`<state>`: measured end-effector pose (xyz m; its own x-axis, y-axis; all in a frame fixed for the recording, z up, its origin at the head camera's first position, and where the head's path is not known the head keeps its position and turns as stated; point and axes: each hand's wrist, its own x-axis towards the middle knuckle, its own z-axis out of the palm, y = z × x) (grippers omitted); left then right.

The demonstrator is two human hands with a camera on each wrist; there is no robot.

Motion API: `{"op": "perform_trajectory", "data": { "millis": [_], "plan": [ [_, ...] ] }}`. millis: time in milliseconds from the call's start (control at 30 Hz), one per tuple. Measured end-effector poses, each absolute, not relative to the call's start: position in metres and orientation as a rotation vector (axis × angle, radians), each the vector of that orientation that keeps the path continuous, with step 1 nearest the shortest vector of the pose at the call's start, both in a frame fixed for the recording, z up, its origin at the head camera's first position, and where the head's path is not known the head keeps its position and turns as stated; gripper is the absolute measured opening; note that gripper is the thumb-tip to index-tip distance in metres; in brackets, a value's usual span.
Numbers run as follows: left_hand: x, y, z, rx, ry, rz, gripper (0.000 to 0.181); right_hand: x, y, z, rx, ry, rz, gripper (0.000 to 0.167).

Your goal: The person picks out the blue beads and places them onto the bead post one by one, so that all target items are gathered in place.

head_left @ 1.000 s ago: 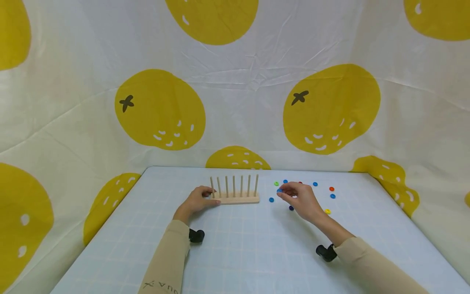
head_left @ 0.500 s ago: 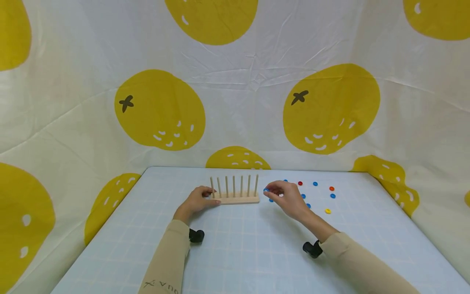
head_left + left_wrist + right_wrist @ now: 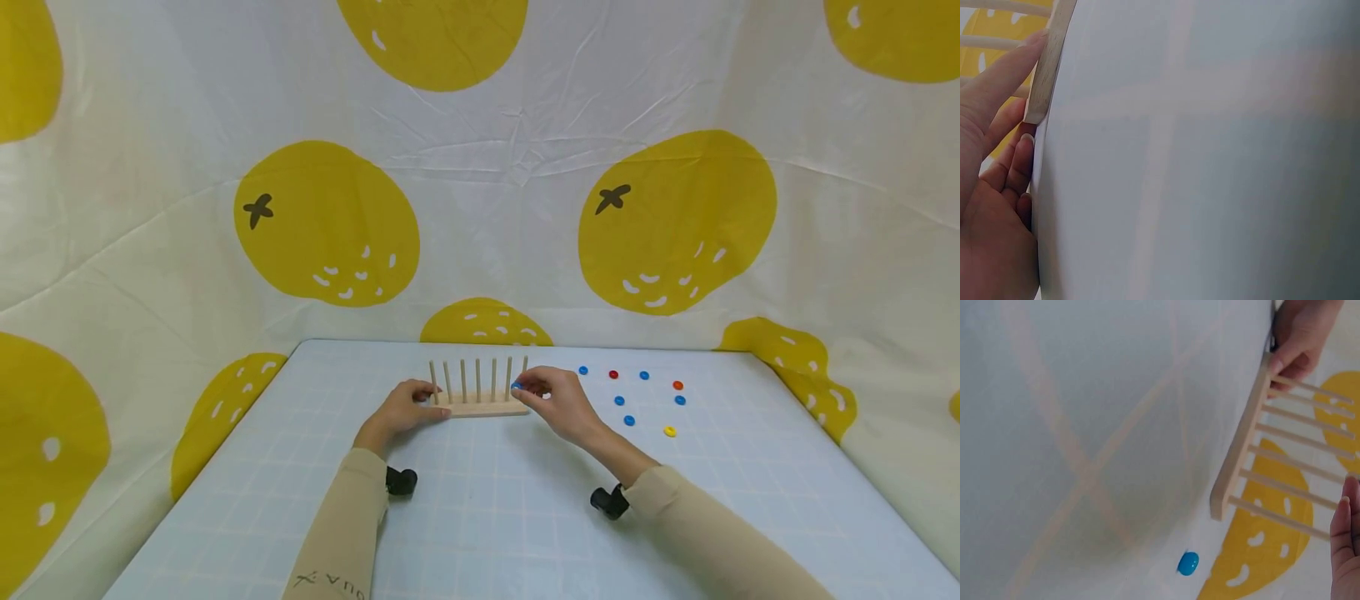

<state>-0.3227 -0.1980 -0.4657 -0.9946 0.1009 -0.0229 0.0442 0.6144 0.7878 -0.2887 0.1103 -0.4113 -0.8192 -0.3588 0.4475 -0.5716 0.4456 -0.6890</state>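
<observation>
A wooden rack with a row of several upright pegs stands on the table. My left hand grips its left end, thumb on the front of the base; the left wrist view shows the thumb and fingers around the base. My right hand pinches a small blue ring beside the pegs at the rack's right end. In the right wrist view, the fingertips of my right hand are at the pegs' upper ends, and the ring there is hidden.
Right of the rack lie several small rings: blue, red, orange and yellow. A blue ring lies near the rack's end in the right wrist view. Behind the table hangs a patterned cloth.
My right hand has moved left with the blue ring, from among the loose rings to the rack's right end. My left hand and the rack have stayed still.
</observation>
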Motion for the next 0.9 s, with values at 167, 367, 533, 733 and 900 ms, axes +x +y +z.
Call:
{"op": "perform_trajectory", "data": {
  "millis": [167,367,533,733,900],
  "plan": [
    [-0.326,-0.198,-0.468,0.107,2.763,1.347,0.047,-0.292,0.096,-0.410,0.844,-2.457,1.340,0.014],
    [-0.327,-0.197,-0.469,0.110,2.765,1.350,0.047,-0.295,0.080,-0.410,0.895,-2.445,1.354,0.014],
    [-0.326,-0.197,-0.468,0.098,2.761,1.344,0.047,-0.297,0.067,-0.409,0.931,-2.437,1.339,0.014],
    [-0.326,-0.199,-0.469,0.109,2.764,1.339,0.048,-0.300,0.053,-0.408,0.972,-2.411,1.309,0.014],
    [-0.324,-0.198,-0.468,0.145,2.774,1.345,0.047,-0.301,0.040,-0.405,1.007,-2.390,1.288,0.014]
  ]
}}
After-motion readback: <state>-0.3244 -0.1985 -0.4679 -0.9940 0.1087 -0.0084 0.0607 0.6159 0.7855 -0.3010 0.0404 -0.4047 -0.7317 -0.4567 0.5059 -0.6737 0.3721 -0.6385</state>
